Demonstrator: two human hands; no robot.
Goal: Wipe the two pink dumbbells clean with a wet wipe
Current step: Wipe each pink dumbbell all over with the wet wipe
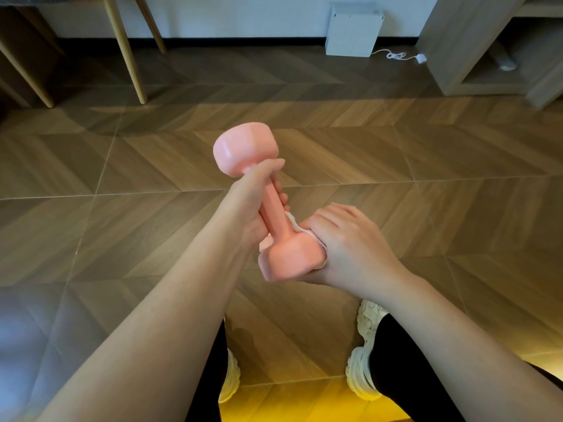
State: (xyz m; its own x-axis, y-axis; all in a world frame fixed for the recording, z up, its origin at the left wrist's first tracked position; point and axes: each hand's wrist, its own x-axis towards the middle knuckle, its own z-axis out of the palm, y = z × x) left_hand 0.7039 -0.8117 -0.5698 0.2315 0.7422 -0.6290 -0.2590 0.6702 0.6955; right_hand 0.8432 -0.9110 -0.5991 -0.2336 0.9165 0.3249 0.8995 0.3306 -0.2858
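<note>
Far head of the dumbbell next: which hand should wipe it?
Right. The right hand presses the wet wipe against the near head of the dumbbell; the left hand grips the handle, holding it up.

The dumbbell [275, 208] fills the gap between both hands' fingers [339, 212]. Ahead of them bare floor [396, 166] runs open to chair legs [129, 53] far left, a white box [350, 32] and cable [396, 55] straight on, a shelf unit [451, 41] far right. Shoes [359, 376] lie beneath.
</note>
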